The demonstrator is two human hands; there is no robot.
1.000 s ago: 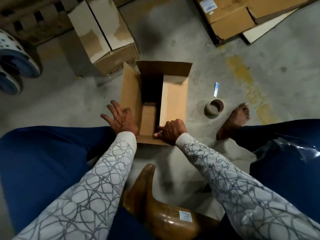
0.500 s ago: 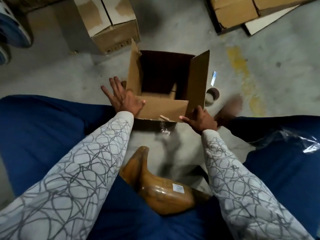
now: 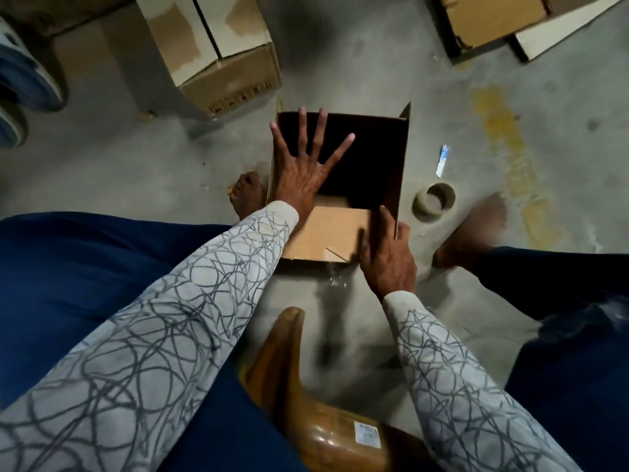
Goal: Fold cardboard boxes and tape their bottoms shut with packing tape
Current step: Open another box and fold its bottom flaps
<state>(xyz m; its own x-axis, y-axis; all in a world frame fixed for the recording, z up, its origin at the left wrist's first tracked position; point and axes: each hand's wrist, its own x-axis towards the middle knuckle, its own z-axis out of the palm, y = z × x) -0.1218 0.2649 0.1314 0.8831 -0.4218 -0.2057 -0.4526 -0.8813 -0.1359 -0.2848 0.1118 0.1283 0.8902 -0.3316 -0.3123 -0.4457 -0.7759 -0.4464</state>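
An open cardboard box (image 3: 330, 233) stands on the concrete floor (image 3: 136, 158), about midway across it and just ahead of the person's knees. The left hand (image 3: 299, 175) is laid at the box's left wall, its fingers (image 3: 318, 131) straight and spread wide over the dark opening, with nothing gripped. The right hand (image 3: 388, 257) holds the near end of the upright right flap, thumb on the inside and the other fingers wrapped behind.

A roll of tape (image 3: 434, 202) lies just right of the box, and a small blue-and-white strip (image 3: 442, 160) lies beyond it. A closed box (image 3: 218, 52) sits towards the far left, well apart from the open one. Flattened cardboard (image 3: 493, 22) lies at the far right corner and is cut off by the frame. A yellow stain (image 3: 503, 137) marks the floor on the right.

A bare foot (image 3: 248, 195) touches the box's left side. The other foot (image 3: 476, 233) is blurred. The box's inside is too dark to make out beyond one pale, smooth flap at the near edge. A glossy brown object (image 3: 323, 420) with a white label is cut off at the bottom, so what it is cannot be told. The sleeves (image 3: 153, 352) are pale with dark looping lines.
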